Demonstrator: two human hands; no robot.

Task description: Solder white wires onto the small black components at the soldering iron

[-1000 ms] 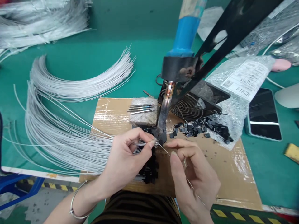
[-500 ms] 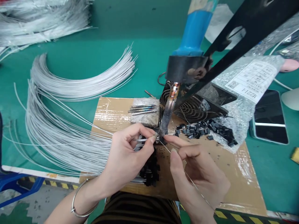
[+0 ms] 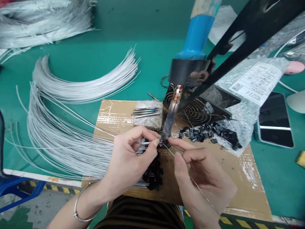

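My left hand [image 3: 135, 156] is closed, with thumb and forefinger pinching the end of a thin grey-white wire [image 3: 143, 143] under the tip of a soldering iron [image 3: 170, 117]. In my right hand [image 3: 202, 178] a thin strand of solder wire [image 3: 197, 186] is pinched between thumb and fingers. Its end points up and left to the iron's tip, and the rest trails down over the palm. The right forefinger reaches close to the tip. Exactly what the left fingertips hold against the iron is too small to make out. Below them lie several wires with black connectors [image 3: 153, 175] on their ends.
A large bundle of wires [image 3: 64, 136] spreads to the left, with a second bundle [image 3: 90, 86] behind it. Loose black connectors [image 3: 212, 132] lie right, beside a black fan [image 3: 195, 111] and bubble wrap [image 3: 252, 82]. A phone [image 3: 274, 121] lies far right. A black bracket [image 3: 233, 51] carries the iron.
My right hand has shifted very slightly to the right and down. The left hand, the wire and the iron stay nearly as they were.
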